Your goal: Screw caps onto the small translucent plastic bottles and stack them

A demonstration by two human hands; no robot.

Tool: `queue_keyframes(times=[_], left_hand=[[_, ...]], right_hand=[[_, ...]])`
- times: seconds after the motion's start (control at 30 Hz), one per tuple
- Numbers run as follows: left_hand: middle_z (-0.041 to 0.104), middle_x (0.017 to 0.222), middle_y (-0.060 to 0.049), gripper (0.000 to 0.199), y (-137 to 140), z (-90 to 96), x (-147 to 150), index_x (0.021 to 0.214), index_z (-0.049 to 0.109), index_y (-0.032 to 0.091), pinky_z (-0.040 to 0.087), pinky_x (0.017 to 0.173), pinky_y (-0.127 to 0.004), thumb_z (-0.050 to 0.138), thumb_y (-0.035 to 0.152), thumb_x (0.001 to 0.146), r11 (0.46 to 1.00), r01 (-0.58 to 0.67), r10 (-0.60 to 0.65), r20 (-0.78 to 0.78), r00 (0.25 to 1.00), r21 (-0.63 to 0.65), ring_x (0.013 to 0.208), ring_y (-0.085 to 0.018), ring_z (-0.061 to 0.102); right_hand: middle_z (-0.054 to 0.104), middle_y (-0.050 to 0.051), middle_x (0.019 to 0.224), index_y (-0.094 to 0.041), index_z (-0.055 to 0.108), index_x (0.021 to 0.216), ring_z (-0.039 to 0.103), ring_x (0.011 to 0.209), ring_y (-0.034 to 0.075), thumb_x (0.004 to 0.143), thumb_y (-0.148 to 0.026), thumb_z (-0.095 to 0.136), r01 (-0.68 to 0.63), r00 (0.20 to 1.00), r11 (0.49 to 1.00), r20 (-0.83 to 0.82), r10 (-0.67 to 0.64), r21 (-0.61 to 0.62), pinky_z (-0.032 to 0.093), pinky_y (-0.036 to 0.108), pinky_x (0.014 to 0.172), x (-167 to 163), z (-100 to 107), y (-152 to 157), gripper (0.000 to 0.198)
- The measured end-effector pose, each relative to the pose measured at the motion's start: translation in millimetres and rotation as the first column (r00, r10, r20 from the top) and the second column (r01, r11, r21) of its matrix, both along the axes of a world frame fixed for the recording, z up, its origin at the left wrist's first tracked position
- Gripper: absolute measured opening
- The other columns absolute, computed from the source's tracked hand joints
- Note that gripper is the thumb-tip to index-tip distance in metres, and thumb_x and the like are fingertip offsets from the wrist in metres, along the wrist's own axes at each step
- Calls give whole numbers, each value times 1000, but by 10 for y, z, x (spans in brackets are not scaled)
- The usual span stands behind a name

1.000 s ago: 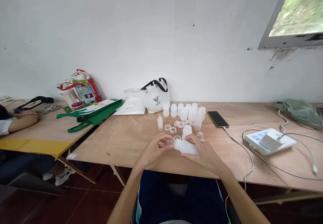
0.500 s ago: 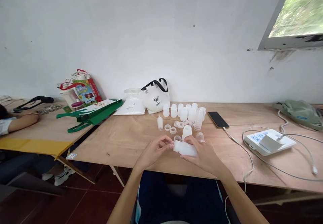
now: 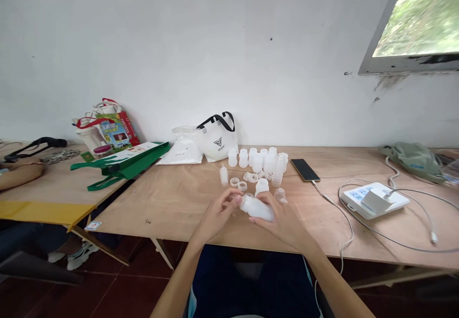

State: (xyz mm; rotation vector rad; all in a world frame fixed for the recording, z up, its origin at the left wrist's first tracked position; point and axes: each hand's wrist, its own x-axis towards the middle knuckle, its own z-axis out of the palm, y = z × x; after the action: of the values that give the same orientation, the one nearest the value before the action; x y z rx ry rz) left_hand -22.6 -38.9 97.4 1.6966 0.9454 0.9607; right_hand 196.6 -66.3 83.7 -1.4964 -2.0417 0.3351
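right hand wrapped around a white bottle tipped sideways near the table's front edge, left hand fingertips at its mouth, whether pinching anything cannot be told, clear rings beyond

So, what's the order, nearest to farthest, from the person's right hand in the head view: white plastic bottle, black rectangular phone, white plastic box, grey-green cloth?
1. White plastic bottle: in the right hand.
2. Black rectangular phone: beyond, to the right.
3. White plastic box: farther right.
4. Grey-green cloth: farthest right.
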Motion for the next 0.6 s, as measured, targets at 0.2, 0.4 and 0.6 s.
queue_keyframes(times=[0.2,0.4,0.6], left_hand=[[61,128,-10,57,-65,-46,126,139,44,25,50,100,-38,64,51,93,997,57,-53,77,996,-45,117,-24,61],[56,142,-11,49,-96,-14,146,137,49,24,51,98,-38,57,51,97,999,21,-20,26,999,-44,118,-26,62],[65,131,-6,41,-28,-66,121,132,55,27,52,89,-35,57,48,96,996,-58,66,-147,987,61,106,-24,66]], right_hand=[[71,1,112,-32,55,116,66,101,24,91,-58,62,-110,944,990,-321,75,-91,51,37,85,-103,11,-12,37],[69,1,119,-34,55,125,66,105,24,92,-58,61,-158,946,979,-304,112,-131,51,39,88,-101,16,-3,41],[72,6,110,-28,60,123,68,86,22,95,-58,53,50,950,998,-305,-63,-47,53,36,73,331,-15,195,42]])
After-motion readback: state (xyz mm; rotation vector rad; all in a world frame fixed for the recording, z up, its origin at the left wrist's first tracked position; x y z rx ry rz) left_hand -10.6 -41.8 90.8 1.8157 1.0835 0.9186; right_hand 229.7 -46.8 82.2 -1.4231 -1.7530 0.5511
